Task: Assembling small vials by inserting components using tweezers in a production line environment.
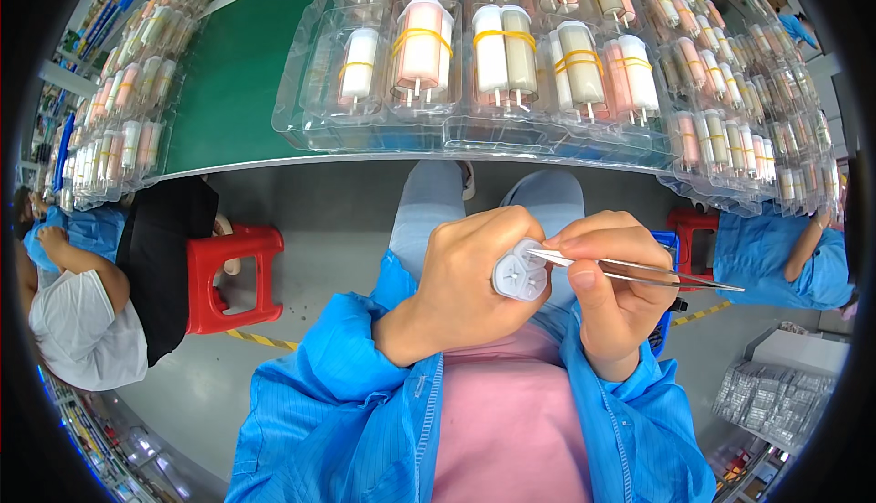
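Note:
Wrapped in my left hand is a bundle of pale grey-white tubes, its round ends turned up toward me. Small star-shaped details show on those ends; the rest of the bundle is hidden by my fingers. My right hand pinches metal tweezers, whose tips touch or nearly touch the upper edge of the bundle. Both hands are over my lap, in front of the table edge. Beyond them, a clear plastic tray carries banded bundles of white, pink and grey tubes with thin white stems.
More loaded clear trays stand at the right and left of the green table. A red stool and a seated person are on my left. At right are another person in blue, a blue crate and stacked plastic packs.

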### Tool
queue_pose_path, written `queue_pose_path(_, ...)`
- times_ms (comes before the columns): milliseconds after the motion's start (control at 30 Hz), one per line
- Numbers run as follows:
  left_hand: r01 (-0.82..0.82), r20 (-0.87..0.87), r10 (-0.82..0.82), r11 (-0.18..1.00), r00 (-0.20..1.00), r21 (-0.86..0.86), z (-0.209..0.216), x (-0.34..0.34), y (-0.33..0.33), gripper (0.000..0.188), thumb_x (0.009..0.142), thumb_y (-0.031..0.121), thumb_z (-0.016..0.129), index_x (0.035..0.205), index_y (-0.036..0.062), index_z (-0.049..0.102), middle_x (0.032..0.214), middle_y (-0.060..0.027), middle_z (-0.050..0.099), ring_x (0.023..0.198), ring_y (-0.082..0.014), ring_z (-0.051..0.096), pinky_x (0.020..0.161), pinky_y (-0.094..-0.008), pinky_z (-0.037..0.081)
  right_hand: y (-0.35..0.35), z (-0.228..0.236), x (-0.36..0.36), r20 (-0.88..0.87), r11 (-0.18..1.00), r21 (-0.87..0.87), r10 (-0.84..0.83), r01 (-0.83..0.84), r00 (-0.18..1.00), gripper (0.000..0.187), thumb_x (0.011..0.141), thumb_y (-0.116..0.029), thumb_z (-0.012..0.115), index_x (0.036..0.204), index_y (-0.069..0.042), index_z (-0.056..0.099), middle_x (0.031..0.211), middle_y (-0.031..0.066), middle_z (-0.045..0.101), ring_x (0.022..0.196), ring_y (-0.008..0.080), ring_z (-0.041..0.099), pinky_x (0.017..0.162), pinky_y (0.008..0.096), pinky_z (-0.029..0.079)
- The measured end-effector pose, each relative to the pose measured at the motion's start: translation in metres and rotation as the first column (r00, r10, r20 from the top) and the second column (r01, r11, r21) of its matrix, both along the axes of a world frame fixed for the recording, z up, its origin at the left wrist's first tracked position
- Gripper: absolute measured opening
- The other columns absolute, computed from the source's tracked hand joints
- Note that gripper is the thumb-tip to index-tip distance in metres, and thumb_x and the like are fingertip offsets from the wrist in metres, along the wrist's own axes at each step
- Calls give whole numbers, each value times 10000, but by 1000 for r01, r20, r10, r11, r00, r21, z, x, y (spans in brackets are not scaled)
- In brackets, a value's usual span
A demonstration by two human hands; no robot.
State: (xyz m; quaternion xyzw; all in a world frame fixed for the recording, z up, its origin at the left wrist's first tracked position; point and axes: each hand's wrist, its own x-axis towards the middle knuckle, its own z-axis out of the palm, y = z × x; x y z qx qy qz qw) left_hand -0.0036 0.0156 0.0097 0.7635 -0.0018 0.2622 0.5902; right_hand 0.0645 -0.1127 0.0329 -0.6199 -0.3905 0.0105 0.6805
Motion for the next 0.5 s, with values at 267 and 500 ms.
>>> queue_pose_path(267,1,-17,0,997,1000,81,-4,-1,4,203,645,72,761,745,34,588,634,-74,616,552,-148,622,496,-249,449,-1,2,5,46,999,-42,33,-31,998,137,739,10,703,870,24,665,820,155,678,689,198,634,610,272,493)
queue_pose_path(500,-16,15,14,992,1000,124,-2,2,5,203,626,50,736,748,34,574,620,-93,567,535,-226,599,489,-281,432,1,14,7,152,986,-165,34,-9,988,145,688,0,735,816,5,669,765,128,666,654,230,626,583,291,481)
